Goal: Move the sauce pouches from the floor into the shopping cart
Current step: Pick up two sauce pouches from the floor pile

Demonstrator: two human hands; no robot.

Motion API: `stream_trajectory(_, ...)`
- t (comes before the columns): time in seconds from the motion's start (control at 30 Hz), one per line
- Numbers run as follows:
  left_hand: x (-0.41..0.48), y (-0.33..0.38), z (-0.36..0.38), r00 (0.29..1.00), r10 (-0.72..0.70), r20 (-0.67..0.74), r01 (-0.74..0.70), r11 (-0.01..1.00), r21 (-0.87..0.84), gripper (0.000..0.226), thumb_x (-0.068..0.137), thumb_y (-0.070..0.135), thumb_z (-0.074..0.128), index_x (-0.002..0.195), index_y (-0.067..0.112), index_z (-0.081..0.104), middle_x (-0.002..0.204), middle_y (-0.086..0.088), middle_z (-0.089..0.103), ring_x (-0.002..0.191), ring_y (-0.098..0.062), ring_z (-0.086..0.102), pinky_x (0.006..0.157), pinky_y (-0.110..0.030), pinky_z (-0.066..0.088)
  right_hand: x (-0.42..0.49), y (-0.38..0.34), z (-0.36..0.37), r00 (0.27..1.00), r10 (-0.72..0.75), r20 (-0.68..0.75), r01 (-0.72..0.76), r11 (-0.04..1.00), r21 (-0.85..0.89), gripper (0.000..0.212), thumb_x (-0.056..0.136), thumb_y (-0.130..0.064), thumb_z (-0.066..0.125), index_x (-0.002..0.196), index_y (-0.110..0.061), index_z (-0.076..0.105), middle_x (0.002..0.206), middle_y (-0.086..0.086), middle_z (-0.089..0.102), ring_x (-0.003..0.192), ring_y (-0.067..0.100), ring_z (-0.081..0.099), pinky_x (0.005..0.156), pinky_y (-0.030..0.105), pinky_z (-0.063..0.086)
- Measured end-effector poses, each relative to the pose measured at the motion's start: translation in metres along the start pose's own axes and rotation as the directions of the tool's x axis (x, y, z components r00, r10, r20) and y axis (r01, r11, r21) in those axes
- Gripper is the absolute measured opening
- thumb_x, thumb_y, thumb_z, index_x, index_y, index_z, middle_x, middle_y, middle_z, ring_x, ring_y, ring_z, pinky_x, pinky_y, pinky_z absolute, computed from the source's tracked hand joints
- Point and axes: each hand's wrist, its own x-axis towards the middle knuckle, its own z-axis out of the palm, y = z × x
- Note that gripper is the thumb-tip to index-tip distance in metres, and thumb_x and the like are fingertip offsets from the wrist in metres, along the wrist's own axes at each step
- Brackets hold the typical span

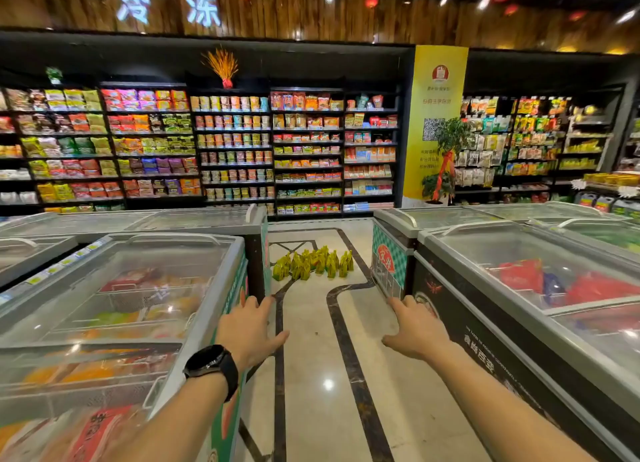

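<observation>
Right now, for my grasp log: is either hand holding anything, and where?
Nothing: left hand and right hand are empty; sauce pouches sit on the floor.

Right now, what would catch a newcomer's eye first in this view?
A cluster of yellow-green sauce pouches stands on the glossy pale floor ahead, between grey glass-lidded chest freezers left and right. Nearer, the left hand, above a black wristwatch, and the right hand reach forward, open and empty.

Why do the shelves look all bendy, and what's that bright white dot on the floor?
Head view: the wide-angle lens bows the shelves toward the edges; the dot is a lamp's glare on the glossy floor; the freezer lids reflect light too, hazing their contents; the sauce pouches look small and soft.
</observation>
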Motion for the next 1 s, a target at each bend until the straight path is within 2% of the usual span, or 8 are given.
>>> stream_trajectory(0.13, 0.059, 0.025, 0.028, 0.998, -0.011, 0.065, 0.010, 1.000, 0.015, 0.080, 0.088, 0.072, 0.045, 0.153, 0.029, 0.026, 0.132, -0.002, 0.053, 0.116, -0.021, 0.057, 0.091, -0.034, 0.054, 0.060, 0.036, 0.017, 0.999, 0.004, 0.036, -0.006, 0.998, 0.070, 0.073, 0.081, -0.051, 0.065, 0.143, -0.027, 0.032, 0.140, 0.005, 0.043, 0.126, 0.026, 0.046, 0.097, 0.042, 0.050)
stream_trajectory(0.33, 0.162, 0.063, 0.058, 0.993, -0.041, 0.107, 0.040, 0.999, 0.016, 0.079, 0.088, 0.070, 0.048, 0.151, 0.027, 0.030, 0.138, -0.003, 0.051, 0.121, -0.023, 0.056, 0.097, -0.038, 0.054, 0.161, 0.084, 0.031, 0.997, 0.028, 0.072, -0.032, 0.998, 0.060, 0.081, 0.082, -0.054, 0.063, 0.149, -0.026, 0.027, 0.147, 0.008, 0.040, 0.130, 0.028, 0.045, 0.101, 0.043, 0.048)
stream_trajectory(0.4, 0.192, 0.073, 0.067, 0.991, -0.046, 0.128, 0.043, 0.999, 0.025, 0.078, 0.088, 0.071, 0.049, 0.149, 0.027, 0.032, 0.134, -0.004, 0.054, 0.119, -0.024, 0.058, 0.105, -0.043, 0.048, 0.192, 0.093, 0.031, 0.997, 0.020, 0.075, -0.026, 0.997, 0.076, 0.081, 0.082, -0.052, 0.064, 0.149, -0.025, 0.028, 0.146, 0.009, 0.041, 0.130, 0.028, 0.045, 0.102, 0.043, 0.047)
stream_trajectory(0.5, 0.234, 0.079, 0.088, 0.988, -0.061, 0.141, 0.056, 0.998, 0.035, 0.075, 0.086, 0.073, 0.049, 0.144, 0.028, 0.035, 0.126, -0.003, 0.056, 0.112, -0.025, 0.060, 0.102, -0.047, 0.049, 0.234, 0.102, 0.040, 0.996, 0.008, 0.084, -0.014, 0.997, 0.075, 0.079, 0.083, -0.050, 0.065, 0.147, -0.023, 0.029, 0.143, 0.010, 0.043, 0.129, 0.028, 0.046, 0.102, 0.041, 0.047)
stream_trajectory(0.6, 0.278, 0.076, 0.112, 0.981, -0.087, 0.172, 0.083, 0.996, 0.031, 0.078, 0.084, 0.075, 0.047, 0.147, 0.030, 0.033, 0.128, -0.004, 0.055, 0.114, -0.025, 0.058, 0.097, -0.046, 0.052, 0.284, 0.106, 0.053, 0.994, 0.005, 0.107, -0.015, 0.996, 0.088, 0.077, 0.083, -0.045, 0.067, 0.147, -0.024, 0.028, 0.143, 0.008, 0.041, 0.129, 0.028, 0.045, 0.099, 0.039, 0.048)
stream_trajectory(0.7, 0.329, 0.065, 0.140, 0.977, -0.095, 0.193, 0.087, 0.995, 0.050, 0.079, 0.087, 0.072, 0.046, 0.151, 0.030, 0.027, 0.135, -0.005, 0.052, 0.122, -0.026, 0.054, 0.099, -0.044, 0.051, 0.341, 0.106, 0.071, 0.991, 0.003, 0.133, -0.017, 0.995, 0.101, 0.080, 0.082, -0.043, 0.067, 0.148, -0.025, 0.026, 0.146, 0.006, 0.039, 0.131, 0.027, 0.043, 0.097, 0.040, 0.049)
stream_trajectory(0.83, 0.421, 0.040, 0.182, 0.974, -0.103, 0.204, 0.100, 0.995, 0.024, 0.077, 0.088, 0.069, 0.049, 0.150, 0.028, 0.029, 0.132, -0.004, 0.052, 0.118, -0.024, 0.055, 0.091, -0.038, 0.055, 0.434, 0.103, 0.094, 0.988, 0.007, 0.155, -0.021, 0.996, 0.091, 0.080, 0.083, -0.043, 0.065, 0.150, -0.026, 0.024, 0.146, 0.005, 0.037, 0.132, 0.025, 0.042, 0.099, 0.037, 0.047)
stream_trajectory(1.0, 0.548, 0.018, 0.226, 0.966, -0.104, 0.236, 0.110, 0.994, -0.011, 0.074, 0.090, 0.068, 0.048, 0.149, 0.028, 0.031, 0.136, -0.004, 0.052, 0.123, -0.025, 0.055, 0.096, -0.041, 0.050, 0.558, 0.092, 0.112, 0.982, 0.033, 0.186, -0.045, 0.997, 0.062, 0.078, 0.084, -0.042, 0.064, 0.149, -0.025, 0.024, 0.144, 0.005, 0.037, 0.129, 0.025, 0.042, 0.095, 0.034, 0.045)
